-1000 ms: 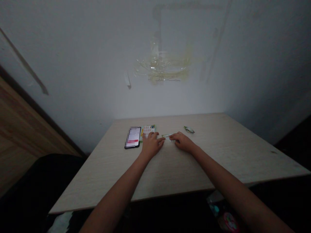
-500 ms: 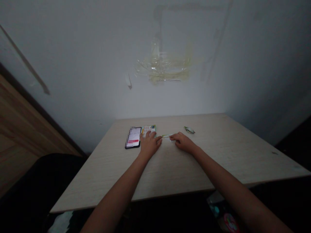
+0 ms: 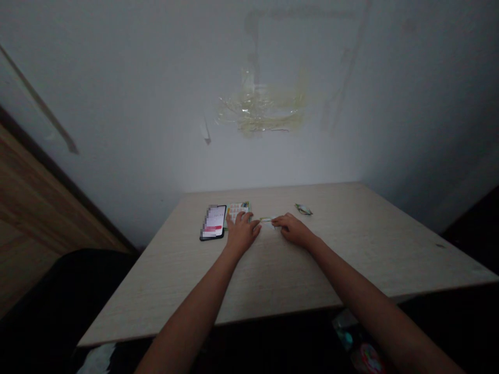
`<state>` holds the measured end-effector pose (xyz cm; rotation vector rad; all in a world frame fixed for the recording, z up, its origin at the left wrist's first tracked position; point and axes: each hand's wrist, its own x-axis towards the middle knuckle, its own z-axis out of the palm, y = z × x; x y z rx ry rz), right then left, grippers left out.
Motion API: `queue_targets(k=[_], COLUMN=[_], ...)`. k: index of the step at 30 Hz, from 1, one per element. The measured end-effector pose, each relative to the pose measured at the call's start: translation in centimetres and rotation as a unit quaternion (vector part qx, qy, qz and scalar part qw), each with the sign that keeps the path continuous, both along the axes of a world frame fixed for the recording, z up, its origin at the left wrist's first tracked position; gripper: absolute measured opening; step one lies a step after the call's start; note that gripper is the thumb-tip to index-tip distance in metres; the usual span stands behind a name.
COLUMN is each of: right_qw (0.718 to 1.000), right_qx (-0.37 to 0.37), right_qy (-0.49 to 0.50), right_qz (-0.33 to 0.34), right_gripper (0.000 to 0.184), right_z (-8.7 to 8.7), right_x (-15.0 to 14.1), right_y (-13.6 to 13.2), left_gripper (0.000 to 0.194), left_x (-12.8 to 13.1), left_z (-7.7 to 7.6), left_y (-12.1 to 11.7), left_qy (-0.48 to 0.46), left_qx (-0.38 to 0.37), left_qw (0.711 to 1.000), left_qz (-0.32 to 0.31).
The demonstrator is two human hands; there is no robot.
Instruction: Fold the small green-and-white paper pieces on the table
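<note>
A narrow folded strip of printed paper (image 3: 266,219), whitish with green and yellow, lies between my two hands on the table. My left hand (image 3: 240,232) has thumb and index finger closed at the strip's left end, while its other fingers are spread over the lower edge of a printed paper sheet (image 3: 238,208). At the strip's right end, my right hand (image 3: 291,228) presses with its fingers together, partly hiding it. Left of the sheet lies a phone (image 3: 213,224) with its screen lit. A small folded green-and-white paper piece (image 3: 303,209) rests beyond my right hand.
The pale wooden table (image 3: 187,291) stands against a grey wall (image 3: 156,104) with clear tape (image 3: 268,114) stuck on it. Wooden boards (image 3: 35,218) are at the left. Below the front edge, a red round item (image 3: 368,358) shows in the dark.
Both hands stay in almost the same place, still at the strip's ends. The view has shifted very slightly; the phone, sheet and folded piece lie as before.
</note>
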<state>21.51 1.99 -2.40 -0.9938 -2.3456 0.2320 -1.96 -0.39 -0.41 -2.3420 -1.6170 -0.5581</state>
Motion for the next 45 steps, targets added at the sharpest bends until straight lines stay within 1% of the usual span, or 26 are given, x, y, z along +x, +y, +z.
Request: queue_targets(k=[7,13,18,23,30,37,45], right_qw=[1.0,1.0,1.0,1.0,1.0,1.0,1.0], right_qx=[-0.002,0.006,0.01,-0.003,-0.008,0.004,-0.008], right_qy=[-0.003,-0.007,-0.008,-0.005,-0.004,-0.001,-0.002], right_qz=[-0.001,-0.006,-0.011,-0.01,-0.012,-0.013,-0.005], right_gripper=[0.051,0.05,0.05,0.049,0.05,0.049,0.049], right_z=[0.5,0.5,0.5,0.4,0.2,0.2,0.2], right_x=[-0.6,-0.6,-0.7,-0.7,-0.6,-0.5,-0.6], right_y=[-0.4,-0.5,-0.5,-0.4,-0.3,-0.3,-0.2], left_gripper=[0.025,0.022,0.02,0.019,0.017,0.02,0.031], left_x=[0.9,1.2,1.5,1.6,1.8,1.7,2.0], left_z=[0.2,0.1,0.0,0.4,1.0,0.8,0.4], left_y=[0.3,0.9,1.4,1.5,1.7,2.1,1.9], left_qy=[-0.029,-0.048,-0.064,-0.067,-0.066,-0.046,-0.037], left_qx=[0.003,-0.013,-0.036,-0.048,-0.084,-0.083,-0.077], left_qw=[1.0,0.999,0.997,0.997,0.994,0.995,0.996], left_qz=[0.007,-0.009,0.007,0.012,0.028,0.018,0.015])
